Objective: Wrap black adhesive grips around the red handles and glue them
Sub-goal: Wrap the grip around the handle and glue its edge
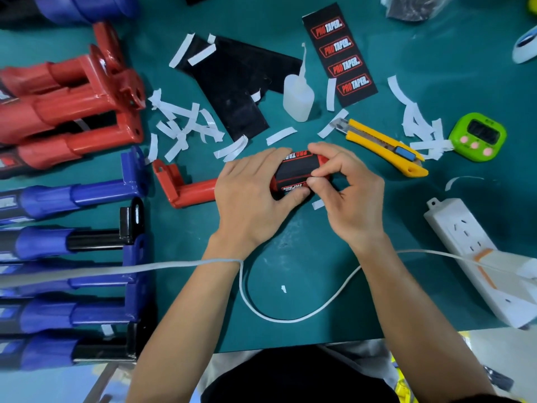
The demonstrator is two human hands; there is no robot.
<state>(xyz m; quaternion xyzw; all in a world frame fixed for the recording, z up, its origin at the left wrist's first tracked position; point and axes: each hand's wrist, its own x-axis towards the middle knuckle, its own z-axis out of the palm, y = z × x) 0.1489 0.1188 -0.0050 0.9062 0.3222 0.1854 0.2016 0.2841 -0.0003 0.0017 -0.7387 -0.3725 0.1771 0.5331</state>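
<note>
Head view: red handle (pixel 191 190) by the glue bottle (pixel 297 96).
Stiff, light handle is clamped by the left hand (pixel 252 196); its soft black wrap (pixel 296 167) is pinched by the right hand (pixel 348 193).

glossy red handle (pixel 189 190), matt black grip (pixel 296 167), translucent plastic glue bottle (pixel 297 94)

Both bare forearms (pixel 180 315) reach in from the lower edge and converge. The left grip (pixel 250 196) lies palm down, fingers curled over the handle (pixel 295 170), thumb pressed against its near side. The right grip (pixel 351 196) pinches the handle's other end with bent fingers and thumb.
</note>
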